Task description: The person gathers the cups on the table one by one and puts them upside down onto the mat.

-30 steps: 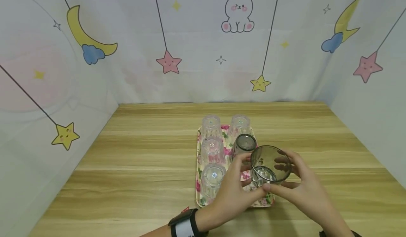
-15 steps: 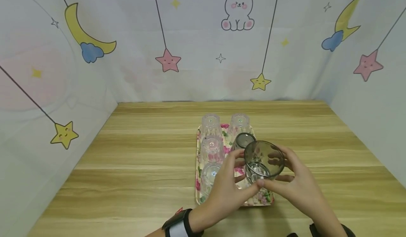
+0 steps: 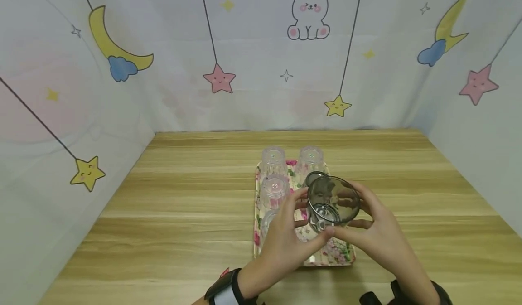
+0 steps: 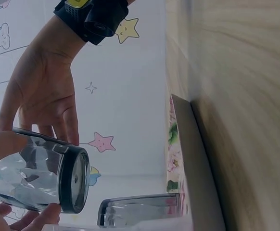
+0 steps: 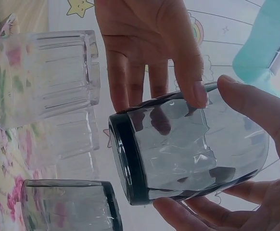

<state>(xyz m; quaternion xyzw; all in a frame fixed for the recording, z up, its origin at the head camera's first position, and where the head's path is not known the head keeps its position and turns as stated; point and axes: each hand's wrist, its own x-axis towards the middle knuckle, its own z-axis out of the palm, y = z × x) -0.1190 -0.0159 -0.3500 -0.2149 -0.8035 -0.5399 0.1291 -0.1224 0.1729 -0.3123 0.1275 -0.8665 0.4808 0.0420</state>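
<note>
Both hands hold a grey tinted drinking glass (image 3: 336,200) above the front right of a floral tray (image 3: 340,253). My left hand (image 3: 285,239) grips its left side and my right hand (image 3: 377,232) its right, thumbs meeting at the near side. Its mouth faces up, tilted toward the head camera; the thick dark base (image 5: 130,159) points down in the right wrist view. Another grey glass (image 5: 68,204) stands upside down on the tray, partly hidden behind the held one in the head view. Several clear glasses (image 3: 274,189) stand inverted there too, one partly covered by my left hand.
The tray rests on a wood-grain table (image 3: 183,205). A white cloth backdrop (image 3: 253,105) with printed stars, moons and a rabbit encloses the back and sides. Dark straps (image 3: 226,289) circle both wrists. A teal shape (image 5: 260,38) shows in the right wrist view.
Both hands have shifted left with the grey glass, which now overlaps the inverted grey glass more. My left hand covers more of the front clear glass.
</note>
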